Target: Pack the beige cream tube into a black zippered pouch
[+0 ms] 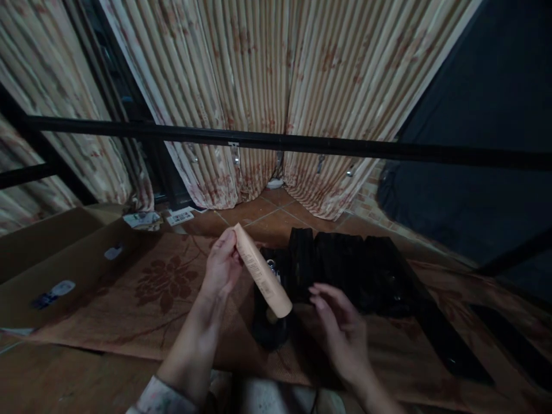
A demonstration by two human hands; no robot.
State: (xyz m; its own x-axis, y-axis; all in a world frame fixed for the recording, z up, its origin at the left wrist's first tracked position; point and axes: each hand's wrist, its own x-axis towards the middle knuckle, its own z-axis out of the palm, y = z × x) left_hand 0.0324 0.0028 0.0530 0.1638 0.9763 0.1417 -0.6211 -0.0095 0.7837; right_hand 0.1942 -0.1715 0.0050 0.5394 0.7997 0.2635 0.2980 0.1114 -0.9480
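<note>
A peach-coloured squeeze tube [264,276] with small print on its side is held tilted in front of me. My left hand [224,260] pinches its flat upper end, and its wider round end points down to the right. My right hand [342,325] holds nothing, its fingers slightly bent and apart, a little to the right of the tube. Behind and below both lies a black pocketed bag or belt [345,267], spread out on a patterned cloth [172,287]. A shiny metal ring [271,264] shows on the black material, partly covered by the tube.
An open cardboard box [38,276] stands at the left, with papers [149,220] beside it. A dark horizontal bar [259,139] crosses in front of striped curtains [254,69]. Dark fabric [474,92] hangs at the right. Black straps [457,345] lie on the cloth.
</note>
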